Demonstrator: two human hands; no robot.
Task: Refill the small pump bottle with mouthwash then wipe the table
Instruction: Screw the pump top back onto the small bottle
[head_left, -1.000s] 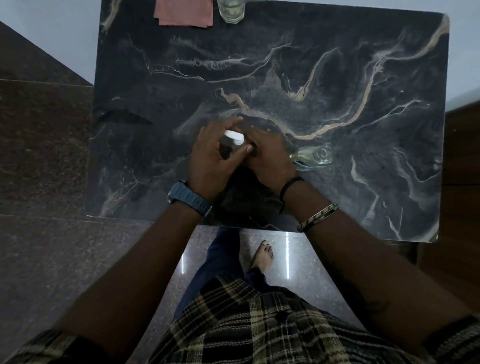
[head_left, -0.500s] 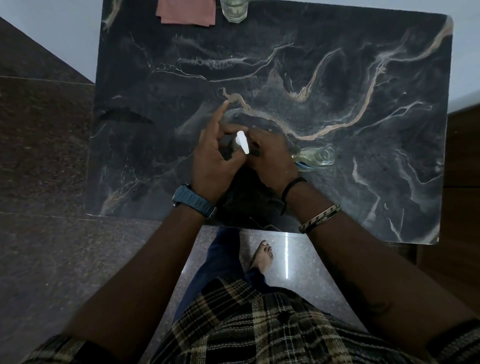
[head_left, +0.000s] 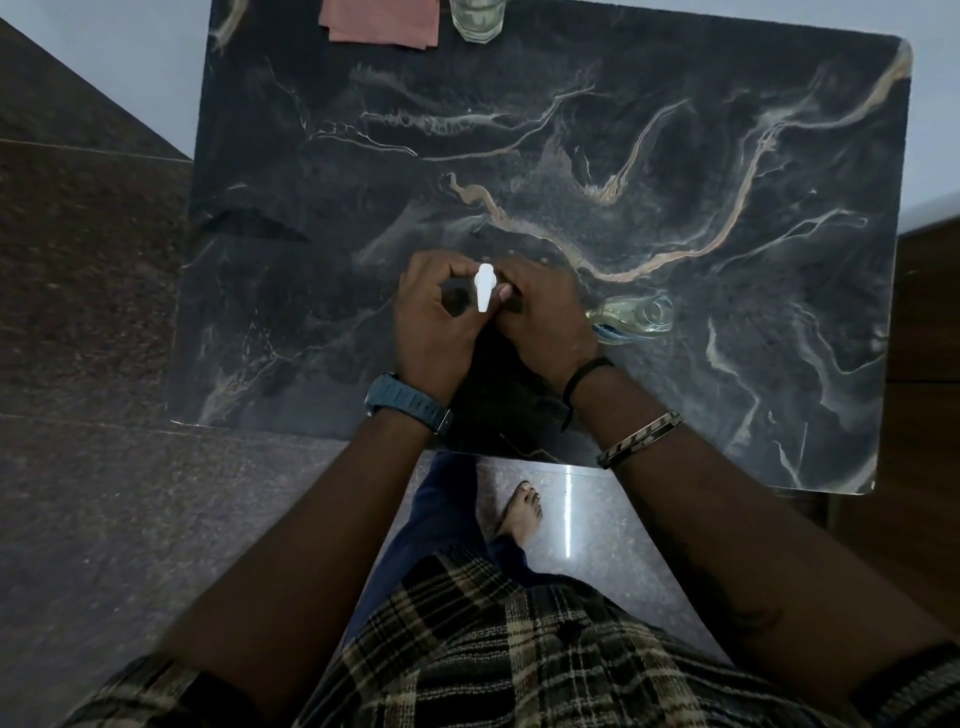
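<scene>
A white pump head (head_left: 484, 287) stands between both hands near the middle of the dark marble table (head_left: 571, 130). My left hand (head_left: 431, 317) curls its fingers around the pump top from the left. My right hand (head_left: 540, 312) grips the small pump bottle from the right; the bottle body is hidden under the fingers. A clear mouthwash bottle (head_left: 636, 318) lies on its side just right of my right hand, open mouth pointing right, with a little pale liquid inside. A pink cloth (head_left: 379, 23) lies at the table's far edge.
A clear glass (head_left: 475, 21) stands beside the pink cloth at the far edge. The table's near edge (head_left: 311, 430) runs just below my wrists. Dark polished floor (head_left: 93, 493) lies to the left, with my bare foot (head_left: 522, 509) under the table edge.
The white pump head has turned from lying sideways to pointing toward me. My left index finger, stretched out half a second ago, has curled back in around the pump.
</scene>
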